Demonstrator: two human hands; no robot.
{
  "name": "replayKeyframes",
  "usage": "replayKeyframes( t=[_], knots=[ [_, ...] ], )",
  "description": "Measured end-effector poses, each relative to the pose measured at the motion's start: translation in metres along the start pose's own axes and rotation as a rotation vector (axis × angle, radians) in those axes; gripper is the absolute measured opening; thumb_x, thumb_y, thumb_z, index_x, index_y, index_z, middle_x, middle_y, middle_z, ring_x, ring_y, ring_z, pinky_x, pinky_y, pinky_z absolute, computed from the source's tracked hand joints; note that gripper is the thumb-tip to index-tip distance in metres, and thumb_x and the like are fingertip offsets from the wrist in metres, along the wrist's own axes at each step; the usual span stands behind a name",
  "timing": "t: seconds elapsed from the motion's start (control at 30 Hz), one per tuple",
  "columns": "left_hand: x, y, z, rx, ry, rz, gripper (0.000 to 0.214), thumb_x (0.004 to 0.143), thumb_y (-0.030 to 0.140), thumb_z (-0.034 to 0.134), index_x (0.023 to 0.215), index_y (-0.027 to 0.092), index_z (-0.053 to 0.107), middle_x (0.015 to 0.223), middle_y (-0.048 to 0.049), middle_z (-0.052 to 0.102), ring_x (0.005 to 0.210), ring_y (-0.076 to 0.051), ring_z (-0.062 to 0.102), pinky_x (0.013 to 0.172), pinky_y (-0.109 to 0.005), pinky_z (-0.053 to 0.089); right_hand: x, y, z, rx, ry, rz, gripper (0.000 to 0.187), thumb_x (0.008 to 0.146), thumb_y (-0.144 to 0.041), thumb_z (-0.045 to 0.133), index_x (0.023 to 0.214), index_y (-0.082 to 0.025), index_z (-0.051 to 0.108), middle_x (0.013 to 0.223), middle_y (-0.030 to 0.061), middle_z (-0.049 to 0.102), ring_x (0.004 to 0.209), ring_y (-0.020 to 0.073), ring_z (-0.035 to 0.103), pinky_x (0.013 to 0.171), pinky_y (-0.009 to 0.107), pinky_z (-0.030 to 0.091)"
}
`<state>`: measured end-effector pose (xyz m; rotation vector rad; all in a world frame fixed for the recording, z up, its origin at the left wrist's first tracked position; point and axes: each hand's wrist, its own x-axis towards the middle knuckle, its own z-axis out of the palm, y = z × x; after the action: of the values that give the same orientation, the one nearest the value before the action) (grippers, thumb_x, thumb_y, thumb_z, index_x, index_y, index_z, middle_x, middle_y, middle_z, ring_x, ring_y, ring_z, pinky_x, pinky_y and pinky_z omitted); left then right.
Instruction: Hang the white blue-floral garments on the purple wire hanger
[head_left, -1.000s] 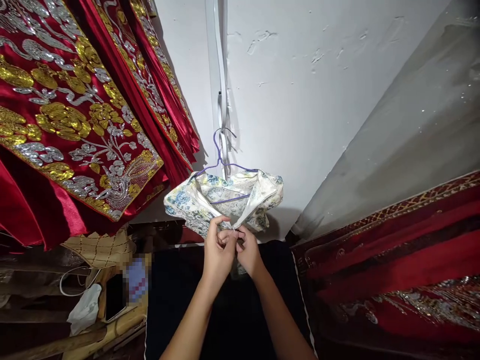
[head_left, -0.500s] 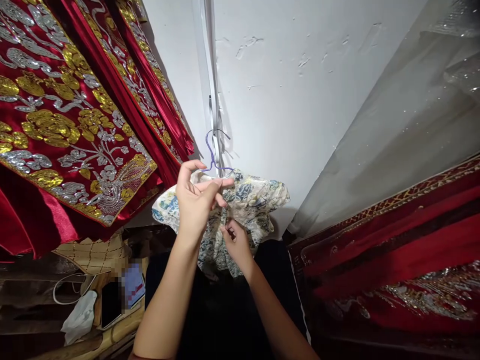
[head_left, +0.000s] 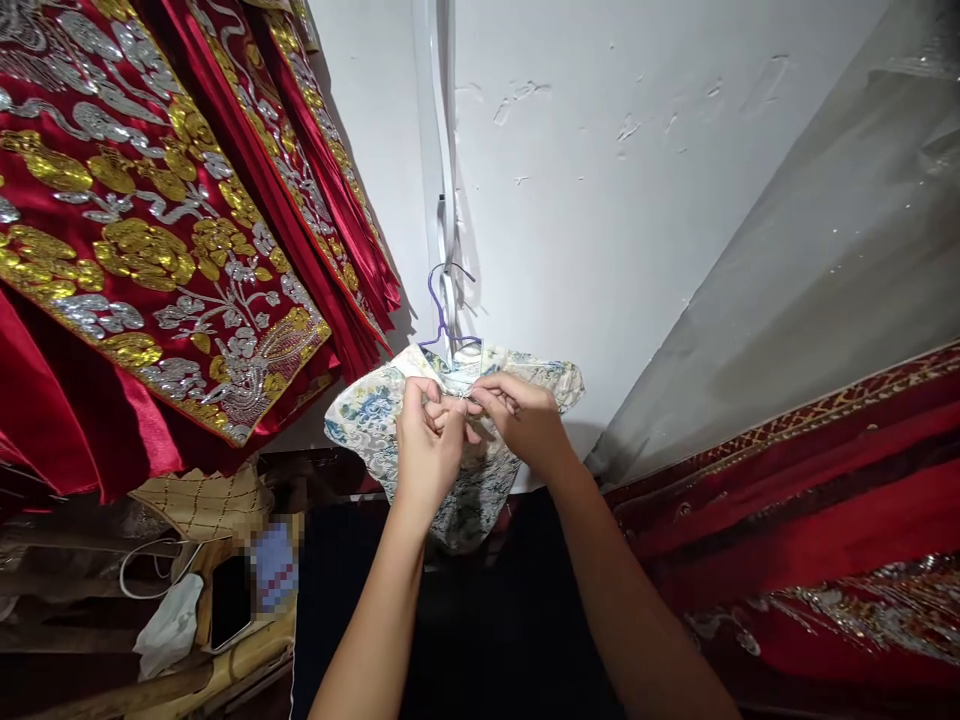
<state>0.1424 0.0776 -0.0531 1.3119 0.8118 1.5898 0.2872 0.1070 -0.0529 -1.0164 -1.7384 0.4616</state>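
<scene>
The flowery shirt (head_left: pixel 484 475) is thin, soft cloth, a bit wrinkly and not shiny. The hanger (head_left: pixel 442 328) is smooth and thin. The far wall (head_left: pixel 570 240) is smooth paint with rough little bumps. On the left, the red cloth (head_left: pixel 202 250) is silky, with sparkly gold and silver bits. On the right, the big sheet (head_left: pixel 802 270) looks like shiny plastic. Near left, the phone (head_left: pixel 231 600) has a smooth, glossy front beside yellowish wood (head_left: pixel 247 655).
</scene>
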Motion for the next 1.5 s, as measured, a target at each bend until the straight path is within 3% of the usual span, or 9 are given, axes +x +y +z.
replayKeyframes(
  t=[0.23, 0.43, 0.6, 0.83, 1.0, 1.1, 1.3, 1.4, 1.5],
  knots=[
    [0.005, -0.032, -0.014, 0.007, 0.046, -0.084, 0.034, 0.086, 0.030, 0.066, 0.091, 0.025, 0.032, 0.078, 0.0013, 0.072, 0.046, -0.010, 0.062, 0.048, -0.020, 0.047, 0.017, 0.012, 0.011, -0.287, -0.104, -0.266, 0.010, 0.093, -0.021, 0.053, 0.086, -0.021, 0.060, 0.078, 0.0038, 0.059, 0.077, 0.0193, 0.055, 0.071, 0.031, 0.041],
    [0.011, -0.037, -0.010, -0.078, 0.072, -0.121, 0.040, 0.081, 0.029, 0.068, 0.086, 0.025, 0.029, 0.065, 0.0060, 0.068, 0.036, -0.009, 0.056, 0.041, -0.016, 0.038, 0.021, 0.011, 0.019, -0.224, -0.044, -0.282, 0.011, 0.093, -0.019, 0.051, 0.084, -0.022, 0.056, 0.079, 0.0041, 0.056, 0.080, 0.0204, 0.054, 0.072, 0.032, 0.042],
    [0.016, -0.040, -0.010, -0.026, 0.008, -0.154, 0.034, 0.081, 0.027, 0.066, 0.089, 0.024, 0.033, 0.071, 0.0021, 0.072, 0.037, -0.010, 0.057, 0.042, -0.019, 0.041, 0.019, 0.007, 0.015, -0.145, 0.030, -0.288, 0.010, 0.094, -0.018, 0.051, 0.086, -0.021, 0.056, 0.084, 0.0051, 0.057, 0.081, 0.0202, 0.054, 0.075, 0.034, 0.044],
    [-0.012, -0.085, -0.013, 0.058, -0.038, -0.290, 0.032, 0.084, 0.026, 0.059, 0.097, 0.026, 0.029, 0.073, 0.0036, 0.069, 0.040, -0.011, 0.057, 0.045, -0.022, 0.043, 0.023, -0.015, -0.024, 0.097, 0.292, -0.048, 0.013, 0.095, -0.030, 0.055, 0.086, -0.022, 0.060, 0.079, 0.0017, 0.055, 0.073, 0.0170, 0.052, 0.066, 0.031, 0.042],
    [-0.023, -0.071, -0.012, 0.114, 0.057, -0.153, 0.039, 0.089, 0.034, 0.062, 0.113, 0.027, 0.032, 0.074, 0.0051, 0.061, 0.055, -0.011, 0.057, 0.059, -0.023, 0.045, -0.001, 0.000, -0.075, 0.504, 0.127, 0.141, 0.024, 0.086, -0.045, 0.066, 0.081, -0.023, 0.059, 0.066, -0.0005, 0.044, 0.061, 0.0164, 0.043, 0.058, 0.031, 0.036],
    [-0.007, -0.053, -0.014, 0.301, 0.200, -0.007, 0.048, 0.087, 0.038, 0.066, 0.122, 0.026, 0.037, 0.088, -0.0001, 0.058, 0.074, -0.015, 0.058, 0.072, -0.027, 0.046, -0.025, 0.020, -0.092, 0.745, 0.103, 0.168, 0.032, 0.082, -0.051, 0.064, 0.070, -0.025, 0.049, 0.064, 0.0010, 0.040, 0.060, 0.0193, 0.040, 0.061, 0.036, 0.037],
    [0.041, -0.043, -0.029, 0.782, 0.461, 0.215, 0.065, 0.075, 0.026, 0.074, 0.133, 0.026, 0.042, 0.138, -0.0138, 0.045, 0.133, -0.034, 0.037, 0.110, -0.047, 0.026, -0.049, 0.035, -0.094, 0.892, 0.349, 0.133, 0.041, 0.082, -0.042, 0.060, 0.058, -0.024, 0.033, 0.061, 0.0030, 0.035, 0.059, 0.0234, 0.037, 0.064, 0.040, 0.034],
    [0.057, -0.048, -0.048, 0.866, 0.470, 0.206, 0.053, 0.077, 0.017, 0.062, 0.128, 0.026, 0.052, 0.140, -0.0119, 0.048, 0.134, -0.034, 0.036, 0.111, -0.047, 0.024, -0.050, 0.027, -0.100, 0.911, 0.250, 0.175, 0.036, 0.080, -0.048, 0.064, 0.062, -0.027, 0.040, 0.058, 0.0004, 0.027, 0.059, 0.0233, 0.036, 0.063, 0.039, 0.034],
    [0.063, -0.058, -0.072, 0.687, 0.412, 0.128, 0.027, 0.081, 0.018, 0.051, 0.103, 0.022, 0.066, 0.114, -0.0072, 0.065, 0.115, -0.028, 0.052, 0.101, -0.039, 0.035, -0.052, 0.024, -0.104, 0.822, 0.208, 0.213, 0.035, 0.076, -0.052, 0.069, 0.066, -0.027, 0.046, 0.059, -0.0008, 0.025, 0.060, 0.0220, 0.037, 0.062, 0.037, 0.037]
  ],
)
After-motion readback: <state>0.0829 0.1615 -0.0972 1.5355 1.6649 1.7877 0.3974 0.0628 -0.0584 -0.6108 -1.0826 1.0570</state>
